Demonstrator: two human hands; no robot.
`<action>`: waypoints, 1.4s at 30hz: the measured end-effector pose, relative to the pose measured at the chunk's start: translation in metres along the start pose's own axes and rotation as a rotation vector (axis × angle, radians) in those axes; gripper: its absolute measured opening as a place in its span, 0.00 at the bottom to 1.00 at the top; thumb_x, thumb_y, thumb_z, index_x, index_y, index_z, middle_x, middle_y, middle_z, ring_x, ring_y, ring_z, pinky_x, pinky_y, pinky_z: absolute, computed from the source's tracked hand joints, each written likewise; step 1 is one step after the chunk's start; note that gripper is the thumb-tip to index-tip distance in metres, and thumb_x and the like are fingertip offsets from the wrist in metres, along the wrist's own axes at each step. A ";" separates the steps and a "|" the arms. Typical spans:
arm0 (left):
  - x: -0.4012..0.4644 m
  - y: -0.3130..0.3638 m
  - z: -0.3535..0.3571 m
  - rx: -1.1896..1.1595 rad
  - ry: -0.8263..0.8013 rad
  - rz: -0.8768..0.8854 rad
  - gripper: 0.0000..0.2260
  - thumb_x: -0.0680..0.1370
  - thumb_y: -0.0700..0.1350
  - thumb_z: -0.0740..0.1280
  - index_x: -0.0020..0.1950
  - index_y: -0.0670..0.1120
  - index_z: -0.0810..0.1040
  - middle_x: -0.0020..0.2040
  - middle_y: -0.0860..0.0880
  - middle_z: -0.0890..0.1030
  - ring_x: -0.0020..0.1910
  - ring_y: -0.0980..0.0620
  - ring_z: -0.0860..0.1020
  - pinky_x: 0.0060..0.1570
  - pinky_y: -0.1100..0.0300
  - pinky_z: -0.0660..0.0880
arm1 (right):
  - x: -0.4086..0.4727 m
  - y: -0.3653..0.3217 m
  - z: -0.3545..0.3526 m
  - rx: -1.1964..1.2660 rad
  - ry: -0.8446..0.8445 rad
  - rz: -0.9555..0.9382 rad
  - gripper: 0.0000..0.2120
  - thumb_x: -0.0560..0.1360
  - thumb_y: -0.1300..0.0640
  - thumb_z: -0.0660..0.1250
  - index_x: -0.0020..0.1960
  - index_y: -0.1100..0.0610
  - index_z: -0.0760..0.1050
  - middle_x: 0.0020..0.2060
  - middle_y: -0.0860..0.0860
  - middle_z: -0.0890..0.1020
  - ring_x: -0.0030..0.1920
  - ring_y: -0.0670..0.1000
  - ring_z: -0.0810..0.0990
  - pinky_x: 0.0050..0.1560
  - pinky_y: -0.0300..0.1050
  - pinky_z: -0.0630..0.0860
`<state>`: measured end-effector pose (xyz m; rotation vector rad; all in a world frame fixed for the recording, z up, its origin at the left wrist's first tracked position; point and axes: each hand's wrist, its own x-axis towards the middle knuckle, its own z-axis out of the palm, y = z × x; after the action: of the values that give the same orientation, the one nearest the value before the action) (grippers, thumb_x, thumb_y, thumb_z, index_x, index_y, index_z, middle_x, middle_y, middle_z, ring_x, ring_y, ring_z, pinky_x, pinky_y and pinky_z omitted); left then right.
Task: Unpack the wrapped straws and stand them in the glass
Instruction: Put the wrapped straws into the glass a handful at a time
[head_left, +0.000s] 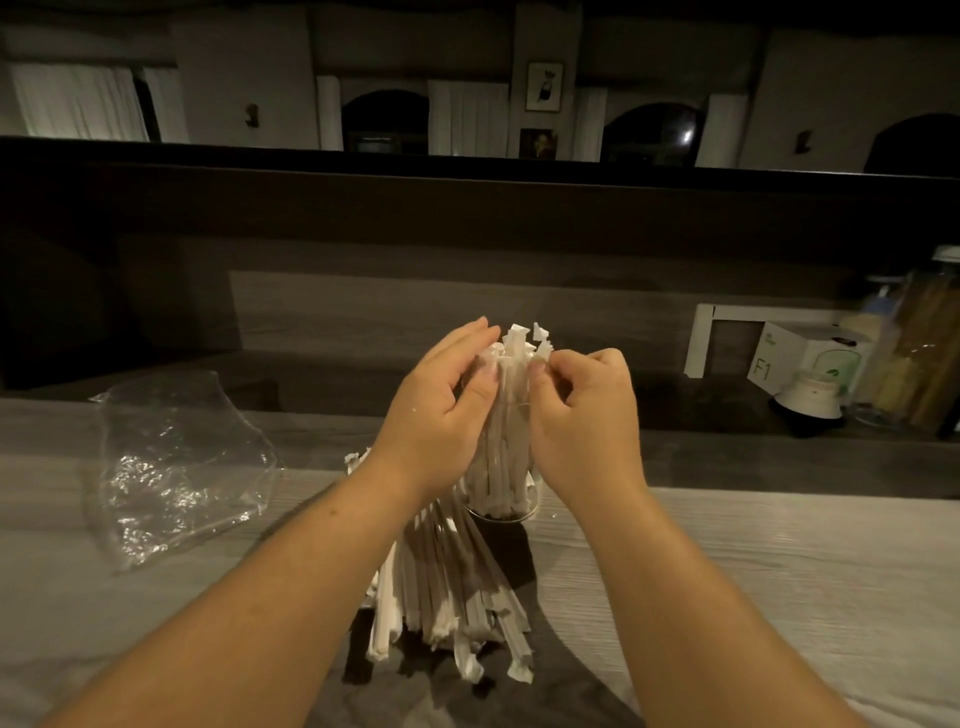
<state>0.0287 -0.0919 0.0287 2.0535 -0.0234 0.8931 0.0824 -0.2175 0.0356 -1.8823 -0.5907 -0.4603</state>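
A crumpled clear plastic bag (171, 467) lies at the left of the tabletop (779, 571); a white box (795, 358) and jars (914, 353) stand far right. A loose heap of wrapped straws (447, 587) lies near the person, before the glass (501, 499). The glass holds a standing bundle of straws (506, 410). The left hand (441, 405) cups the bundle with relaxed fingers; the right hand (582, 410) has its fingers pinching one straw top.

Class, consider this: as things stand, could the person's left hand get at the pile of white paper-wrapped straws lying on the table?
Probably yes. The pile of white paper-wrapped straws lies just below the left hand, uncovered, but that hand is busy at the straws standing in the clear glass.
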 end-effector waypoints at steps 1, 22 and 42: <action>-0.001 0.000 0.000 -0.012 -0.003 -0.001 0.18 0.85 0.44 0.60 0.74 0.53 0.70 0.73 0.58 0.71 0.73 0.64 0.66 0.75 0.60 0.64 | 0.001 0.000 -0.001 -0.010 0.003 -0.009 0.11 0.83 0.53 0.64 0.42 0.51 0.76 0.48 0.48 0.72 0.40 0.46 0.75 0.39 0.33 0.72; -0.035 -0.005 -0.028 0.075 0.192 -0.268 0.08 0.81 0.41 0.66 0.56 0.53 0.79 0.53 0.50 0.81 0.48 0.56 0.79 0.47 0.61 0.77 | -0.022 -0.009 -0.011 0.090 0.058 -0.162 0.07 0.77 0.61 0.70 0.48 0.52 0.73 0.36 0.47 0.76 0.34 0.44 0.75 0.35 0.39 0.76; -0.050 -0.022 -0.054 0.384 0.039 -0.618 0.08 0.74 0.44 0.71 0.47 0.39 0.84 0.41 0.39 0.84 0.40 0.42 0.82 0.43 0.49 0.80 | -0.049 -0.010 0.024 -0.061 -0.368 -0.026 0.12 0.79 0.57 0.67 0.62 0.50 0.77 0.44 0.45 0.84 0.46 0.45 0.83 0.51 0.49 0.83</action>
<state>-0.0323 -0.0541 0.0027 2.1879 0.8152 0.5692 0.0383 -0.2016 0.0063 -2.0357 -0.8513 -0.1478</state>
